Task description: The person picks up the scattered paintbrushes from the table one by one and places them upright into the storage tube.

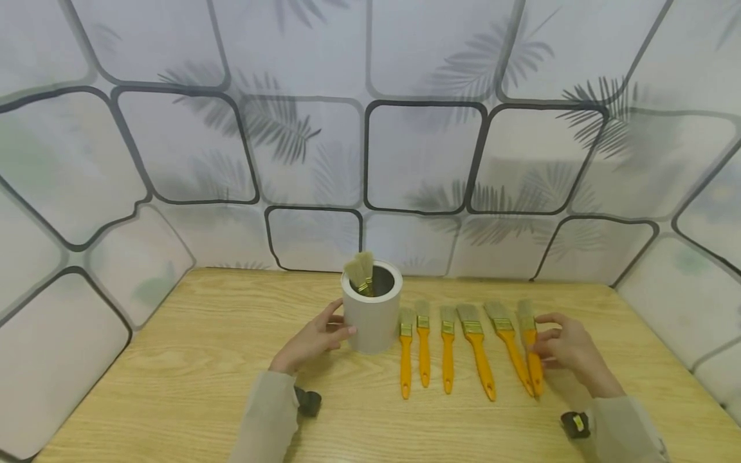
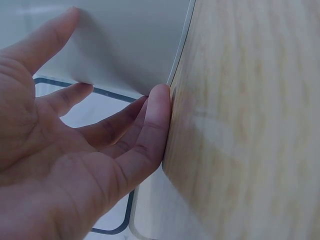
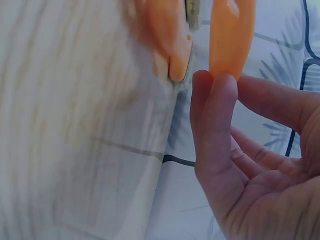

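Note:
A white cylindrical container (image 1: pixel 372 321) stands on the wooden table, with paintbrushes (image 1: pixel 360 273) inside, bristles up. My left hand (image 1: pixel 315 337) holds its left side, thumb at the front and fingers toward the back; in the left wrist view, the fingertips (image 2: pixel 159 95) meet the wall low down by the base. At the right end of a row of orange-handled paintbrushes (image 1: pixel 477 354), my right hand (image 1: pixel 570 350) pinches the rightmost paintbrush (image 1: pixel 530 341). Its orange handle (image 3: pixel 231 40) sits between thumb and fingers in the right wrist view. In the head view it overlaps its neighbour's handle end.
The other paintbrushes lie side by side right of the container, bristles toward the back wall (image 1: pixel 417 161). That wall has a tile and leaf pattern and rises along the table's (image 1: pixel 191 360) far edge. Side walls with similar patterns flank the table.

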Demonstrator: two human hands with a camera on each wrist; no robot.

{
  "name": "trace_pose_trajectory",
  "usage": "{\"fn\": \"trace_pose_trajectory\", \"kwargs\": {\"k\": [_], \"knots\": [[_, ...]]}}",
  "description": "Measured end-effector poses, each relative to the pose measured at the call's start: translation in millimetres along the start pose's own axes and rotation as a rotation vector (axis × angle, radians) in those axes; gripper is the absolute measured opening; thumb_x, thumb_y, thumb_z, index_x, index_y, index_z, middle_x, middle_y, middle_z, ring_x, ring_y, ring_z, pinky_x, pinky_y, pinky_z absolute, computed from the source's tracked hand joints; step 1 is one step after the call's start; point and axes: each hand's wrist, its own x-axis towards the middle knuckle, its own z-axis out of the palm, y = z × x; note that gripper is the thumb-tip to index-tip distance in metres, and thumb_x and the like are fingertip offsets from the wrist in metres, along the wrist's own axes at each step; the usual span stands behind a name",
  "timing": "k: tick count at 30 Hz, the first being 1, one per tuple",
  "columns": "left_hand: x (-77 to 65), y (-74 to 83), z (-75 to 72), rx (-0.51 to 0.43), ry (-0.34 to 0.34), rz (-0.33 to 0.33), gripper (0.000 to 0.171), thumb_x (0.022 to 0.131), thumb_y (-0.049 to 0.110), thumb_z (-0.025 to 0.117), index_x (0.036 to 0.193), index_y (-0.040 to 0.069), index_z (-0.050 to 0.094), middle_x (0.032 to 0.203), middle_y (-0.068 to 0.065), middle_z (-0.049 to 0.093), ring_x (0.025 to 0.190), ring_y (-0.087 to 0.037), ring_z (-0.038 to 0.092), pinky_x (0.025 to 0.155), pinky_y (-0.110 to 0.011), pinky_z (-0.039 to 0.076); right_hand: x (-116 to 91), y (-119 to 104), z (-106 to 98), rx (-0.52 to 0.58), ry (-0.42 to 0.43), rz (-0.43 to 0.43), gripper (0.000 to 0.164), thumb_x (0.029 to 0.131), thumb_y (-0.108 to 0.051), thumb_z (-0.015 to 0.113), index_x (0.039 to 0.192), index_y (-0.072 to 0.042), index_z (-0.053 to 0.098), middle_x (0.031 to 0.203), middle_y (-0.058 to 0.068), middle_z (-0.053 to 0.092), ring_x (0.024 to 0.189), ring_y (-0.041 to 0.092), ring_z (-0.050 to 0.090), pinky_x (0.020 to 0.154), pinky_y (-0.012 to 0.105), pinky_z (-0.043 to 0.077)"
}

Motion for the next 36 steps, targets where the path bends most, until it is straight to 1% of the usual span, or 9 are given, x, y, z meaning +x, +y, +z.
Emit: {"fn": "trace_pose_trajectory", "kwargs": {"k": [3, 5, 13, 18, 25, 30, 33, 36], "knots": [[0.0, 0.4, 0.3, -0.003, 0.002, 0.002, 0.079, 0.1, 0.026, 0.068, 0.162, 0.008, 0.022, 0.145, -0.026, 0.047, 0.123, -0.04, 0.056, 0.1, -0.052, 0.05, 0, -2, -1, 0.017, -0.001, -0.001, 0.064, 0.093, 0.008, 0.064, 0.143, 0.021, 0.028, 0.111, 0.035, 0.062, 0.078, 0.021, 0.069, 0.067, 0.039, 0.062], [0.0, 0.6, 0.4, -0.007, 0.001, 0.003, 0.079, 0.1, 0.026, 0.068, 0.162, 0.009, 0.022, 0.145, -0.026, 0.046, 0.124, -0.041, 0.056, 0.1, -0.052, 0.05, 0, -3, -1, 0.034, -0.003, -0.006, 0.064, 0.093, 0.009, 0.063, 0.144, 0.02, 0.027, 0.111, 0.033, 0.062, 0.078, 0.019, 0.069, 0.067, 0.038, 0.062], [-0.7, 0.7, 0.2, 0.001, 0.0, 0.002, 0.079, 0.1, 0.026, 0.068, 0.162, 0.009, 0.022, 0.145, -0.026, 0.046, 0.124, -0.041, 0.055, 0.1, -0.053, 0.05, -1, -13, -1, 0.13, 0.02, -0.05, 0.065, 0.093, 0.011, 0.062, 0.146, 0.018, 0.026, 0.098, 0.011, 0.066, 0.075, 0.016, 0.069, 0.067, 0.038, 0.063], [-0.7, 1.0, 0.5, -0.002, -0.002, -0.004, 0.079, 0.1, 0.026, 0.067, 0.162, 0.009, 0.022, 0.146, -0.027, 0.045, 0.124, -0.041, 0.055, 0.1, -0.053, 0.05, -1, -19, 0, 0.201, 0.042, -0.063, 0.063, 0.094, 0.012, 0.06, 0.146, 0.017, 0.025, 0.095, 0.003, 0.067, 0.075, 0.013, 0.07, 0.067, 0.038, 0.063], [-0.6, 1.3, 0.4, 0.006, -0.002, -0.005, 0.079, 0.1, 0.026, 0.067, 0.162, 0.008, 0.022, 0.146, -0.027, 0.045, 0.124, -0.041, 0.055, 0.101, -0.052, 0.05, 2, -29, 3, 0.275, 0.069, -0.075, 0.064, 0.096, 0.011, 0.061, 0.148, 0.013, 0.025, 0.094, 0.0, 0.064, 0.077, 0.01, 0.069, 0.068, 0.036, 0.063], [-0.4, 0.6, 0.3, 0.002, 0.0, -0.006, 0.079, 0.1, 0.026, 0.068, 0.162, 0.008, 0.021, 0.146, -0.027, 0.045, 0.125, -0.042, 0.055, 0.101, -0.052, 0.05, 7, -37, 8, 0.373, 0.078, -0.095, 0.063, 0.094, 0.012, 0.063, 0.147, 0.011, 0.028, 0.091, -0.002, 0.064, 0.077, 0.011, 0.069, 0.069, 0.036, 0.063], [-0.1, -0.3, 0.6, -0.006, 0.002, -0.009, 0.08, 0.1, 0.026, 0.068, 0.162, 0.008, 0.021, 0.146, -0.026, 0.044, 0.125, -0.042, 0.054, 0.101, -0.052, 0.05, 9, -42, 10, 0.427, 0.078, -0.109, 0.06, 0.094, 0.012, 0.063, 0.145, 0.009, 0.031, 0.089, -0.002, 0.064, 0.076, 0.012, 0.069, 0.069, 0.035, 0.063], [-0.2, -0.9, 0.7, -0.008, 0.005, -0.014, 0.081, 0.099, 0.026, 0.069, 0.162, 0.008, 0.021, 0.146, -0.026, 0.045, 0.125, -0.041, 0.055, 0.101, -0.052, 0.05, 10, -47, 13, 0.472, 0.085, -0.114, 0.053, 0.094, 0.012, 0.063, 0.14, 0.004, 0.037, 0.088, -0.002, 0.065, 0.075, 0.012, 0.069, 0.068, 0.035, 0.063]]}}
